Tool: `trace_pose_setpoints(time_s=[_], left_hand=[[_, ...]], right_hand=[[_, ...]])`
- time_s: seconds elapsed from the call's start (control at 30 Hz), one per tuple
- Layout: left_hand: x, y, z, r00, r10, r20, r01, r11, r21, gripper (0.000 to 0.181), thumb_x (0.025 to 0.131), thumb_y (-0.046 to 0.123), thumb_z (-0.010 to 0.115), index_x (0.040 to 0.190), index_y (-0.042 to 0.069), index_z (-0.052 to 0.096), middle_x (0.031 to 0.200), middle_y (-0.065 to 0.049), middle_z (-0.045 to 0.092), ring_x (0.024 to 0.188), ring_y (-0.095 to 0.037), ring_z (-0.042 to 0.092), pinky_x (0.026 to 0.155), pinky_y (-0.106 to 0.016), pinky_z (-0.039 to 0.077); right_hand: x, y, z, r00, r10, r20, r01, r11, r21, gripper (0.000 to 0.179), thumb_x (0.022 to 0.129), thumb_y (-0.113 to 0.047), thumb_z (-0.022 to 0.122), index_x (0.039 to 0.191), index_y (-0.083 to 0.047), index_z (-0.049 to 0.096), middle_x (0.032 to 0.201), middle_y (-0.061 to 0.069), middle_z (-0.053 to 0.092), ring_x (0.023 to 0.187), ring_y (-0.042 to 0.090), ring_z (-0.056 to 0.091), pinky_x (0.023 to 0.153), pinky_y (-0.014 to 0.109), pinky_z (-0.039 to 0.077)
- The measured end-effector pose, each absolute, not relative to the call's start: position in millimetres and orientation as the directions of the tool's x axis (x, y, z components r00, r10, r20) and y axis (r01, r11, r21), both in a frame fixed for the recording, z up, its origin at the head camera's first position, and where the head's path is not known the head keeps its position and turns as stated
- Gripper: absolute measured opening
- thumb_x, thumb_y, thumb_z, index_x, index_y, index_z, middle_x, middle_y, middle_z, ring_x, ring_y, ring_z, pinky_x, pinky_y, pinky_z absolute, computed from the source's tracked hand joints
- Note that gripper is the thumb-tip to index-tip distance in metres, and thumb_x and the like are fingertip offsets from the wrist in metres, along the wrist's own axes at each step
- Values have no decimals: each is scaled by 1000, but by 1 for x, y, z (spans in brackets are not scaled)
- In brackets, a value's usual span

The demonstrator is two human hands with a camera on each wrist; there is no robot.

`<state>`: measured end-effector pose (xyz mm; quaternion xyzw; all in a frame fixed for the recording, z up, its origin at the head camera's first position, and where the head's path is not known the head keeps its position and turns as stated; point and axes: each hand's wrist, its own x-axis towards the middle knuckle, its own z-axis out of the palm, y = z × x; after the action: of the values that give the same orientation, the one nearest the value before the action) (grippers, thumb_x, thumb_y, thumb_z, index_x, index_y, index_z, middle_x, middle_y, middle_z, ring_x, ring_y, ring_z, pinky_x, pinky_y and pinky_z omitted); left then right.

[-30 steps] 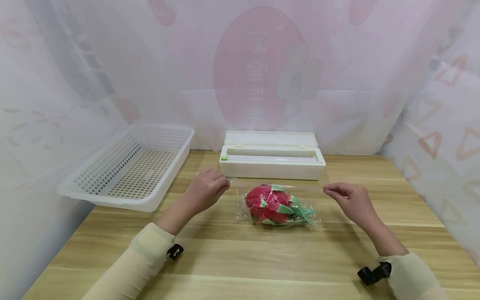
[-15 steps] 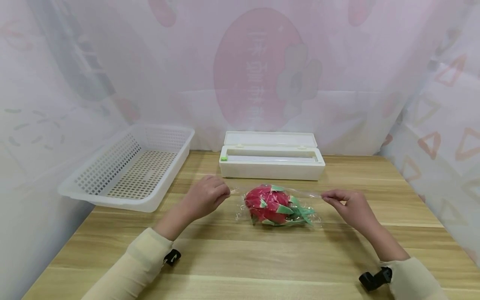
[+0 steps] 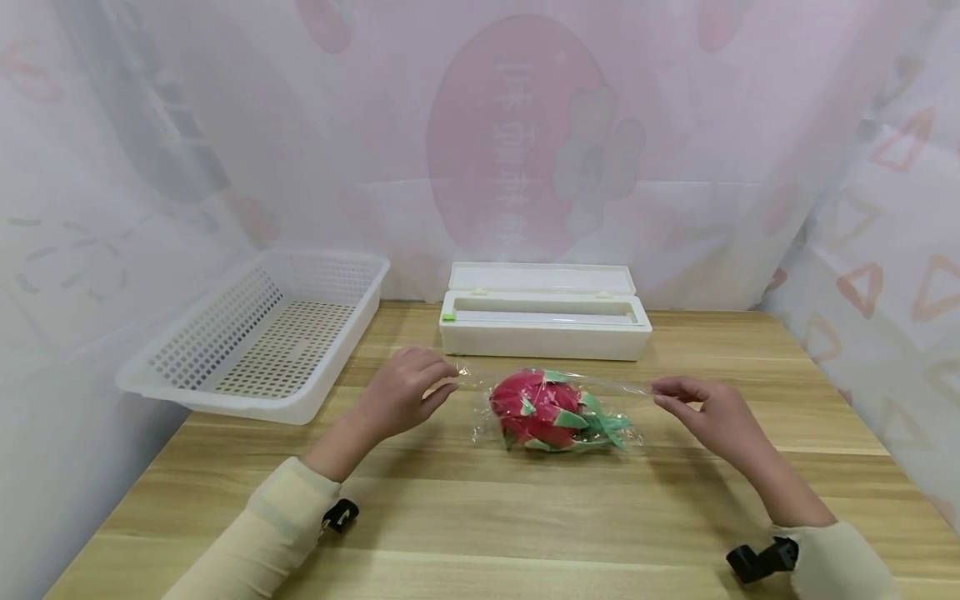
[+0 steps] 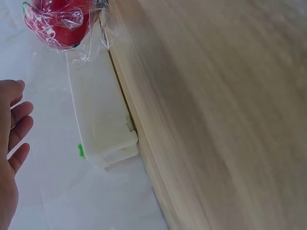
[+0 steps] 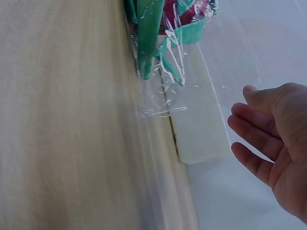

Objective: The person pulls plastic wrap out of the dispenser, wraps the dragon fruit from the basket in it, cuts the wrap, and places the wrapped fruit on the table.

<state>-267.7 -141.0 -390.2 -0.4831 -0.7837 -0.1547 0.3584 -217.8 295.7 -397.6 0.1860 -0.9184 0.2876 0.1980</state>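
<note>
A red dragon fruit with green scales lies on its side on the wooden table, its leafy end to the right. Clear plastic film covers it, loose and crinkled, reaching out past both ends. My left hand is just left of the film's upper left corner, thumb and forefinger parted with nothing between them. At the opposite corner is my right hand, fingertips close to the film's edge, thumb and forefinger apart. Both wrist views show relaxed fingers; the right thumb is near the film's edge.
Behind the fruit stands a long white cling-film dispenser, lid raised, with a green slider. A white perforated basket sits at the back left, partly over the table's left edge. Printed cloth hangs around the table.
Both hands pinched the film's upper corners and drew them slightly nearer; now the fingers have parted and released it. The right hand has shifted a little to the right. The fruit stays put.
</note>
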Motion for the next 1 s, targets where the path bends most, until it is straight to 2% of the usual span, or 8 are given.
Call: trace_pose_setpoints(time_s=[0.07, 0.17, 0.33, 0.47, 0.6, 0.73, 0.87, 1.0], left_hand=[[-268, -141, -389, -290, 640, 712, 865, 493, -91, 20, 81, 15, 78, 96, 4, 69, 92, -7, 67, 86, -24, 62, 73, -41, 50], [-269, -138, -387, -315, 638, 702, 860, 506, -74, 34, 84, 28, 77, 106, 4, 68, 104, -10, 66, 96, -27, 62, 81, -44, 51], [-272, -129, -386, -386, 684, 619, 853, 520, -42, 74, 76, 50, 78, 131, 6, 57, 133, -14, 55, 121, -30, 52, 99, -49, 42], [-275, -119, -387, -442, 734, 516, 858, 514, 3, 95, 72, 60, 77, 143, 5, 45, 145, -14, 44, 131, -29, 42, 107, -50, 33], [-277, -112, -389, -504, 760, 411, 843, 536, 42, 110, 68, 70, 73, 147, 4, 36, 149, -14, 39, 136, -28, 36, 113, -48, 22], [-279, -109, -391, -559, 763, 325, 819, 569, 73, 116, 64, 75, 71, 148, 5, 33, 147, -12, 41, 136, -26, 35, 114, -49, 17], [-279, -108, -395, -579, 767, 277, 811, 579, 90, 117, 62, 76, 72, 147, 5, 34, 140, -10, 48, 131, -23, 41, 113, -53, 20], [-278, -108, -400, -596, 765, 244, 802, 585, 124, 117, 61, 73, 76, 147, 5, 35, 135, -9, 52, 126, -23, 45, 112, -49, 23]], right_hand=[[-216, 298, -393, -864, -227, 450, -445, 763, -469, 18, 90, -16, 71, 106, -7, 73, 95, 2, 73, 83, 21, 66, 61, 27, 52], [-214, 301, -387, -875, -225, 429, -440, 741, -508, 23, 92, -19, 70, 111, -6, 71, 102, 6, 72, 90, 29, 66, 65, 29, 53], [-215, 298, -379, -876, -217, 431, -446, 707, -550, 28, 94, -21, 66, 118, -8, 68, 111, 7, 70, 99, 32, 63, 71, 26, 51], [-221, 288, -377, -853, -254, 457, -491, 690, -532, 31, 95, -19, 64, 122, -6, 66, 119, 8, 67, 104, 32, 60, 84, 38, 50], [-228, 276, -379, -838, -345, 423, -538, 652, -534, 43, 93, -22, 67, 132, -5, 58, 132, 13, 58, 120, 36, 52, 96, 57, 42], [-230, 266, -383, -817, -446, 364, -576, 643, -505, 61, 88, -28, 74, 140, -5, 50, 139, 15, 52, 129, 38, 46, 101, 57, 38], [-229, 259, -389, -792, -515, 328, -610, 642, -465, 74, 82, -36, 79, 141, -4, 48, 139, 16, 52, 126, 37, 48, 99, 56, 41], [-226, 255, -396, -777, -554, 299, -626, 635, -452, 82, 77, -44, 80, 141, -6, 48, 139, 14, 52, 126, 35, 49, 99, 54, 42]])
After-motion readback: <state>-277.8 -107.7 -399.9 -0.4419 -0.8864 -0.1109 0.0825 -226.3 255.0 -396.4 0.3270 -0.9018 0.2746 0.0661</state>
